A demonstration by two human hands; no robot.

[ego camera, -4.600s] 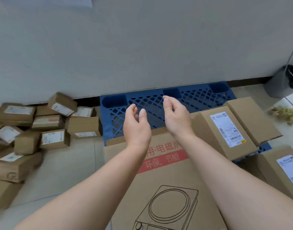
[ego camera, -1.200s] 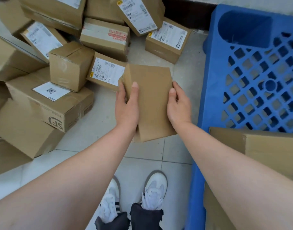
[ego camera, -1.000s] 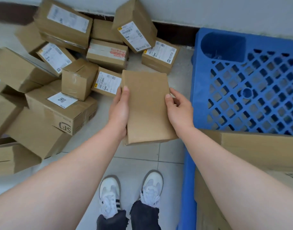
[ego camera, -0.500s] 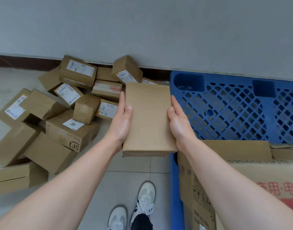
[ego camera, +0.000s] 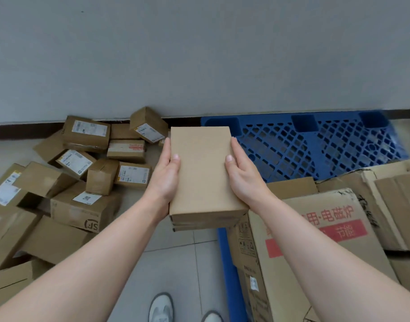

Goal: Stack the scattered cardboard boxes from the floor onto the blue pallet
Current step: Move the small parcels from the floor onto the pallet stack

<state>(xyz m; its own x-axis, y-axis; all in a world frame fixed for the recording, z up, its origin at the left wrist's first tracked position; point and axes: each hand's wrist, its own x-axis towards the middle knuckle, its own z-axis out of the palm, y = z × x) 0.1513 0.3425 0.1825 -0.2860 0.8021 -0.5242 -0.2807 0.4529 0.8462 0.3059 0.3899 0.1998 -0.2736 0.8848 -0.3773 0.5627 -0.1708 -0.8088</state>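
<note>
**Plain box clasped in both grips at the pallet's edge**

The left grip point(ego camera: 165, 180) and the right grip point(ego camera: 242, 177) held a plain cardboard box point(ego camera: 202, 173) between them. Each was curled round one long side, with the thumb lying on the top face and the other fingers hidden underneath. The box was roughly level in the air with its unlabelled face up, above the floor point(ego camera: 176, 263).

Ahead and to the right of the right grip lay the blue pallet point(ego camera: 292, 147), its lattice deck reaching to the foot of the grey wall point(ego camera: 199, 54). Just right of the right wrist, a large carton point(ego camera: 315, 240) with red printing stood on the near part of the pallet. Farther right lay worn brown cardboard point(ego camera: 396, 201).

To the left of the left grip, scattered boxes point(ego camera: 83, 177) were heaped on the floor. Many carried white labels, and several leaned on one another. One of the nearer ones showed a black logo on its side.

Below the grips, the toes of two white shoes point(ego camera: 161, 307) showed on the tiles.
</note>
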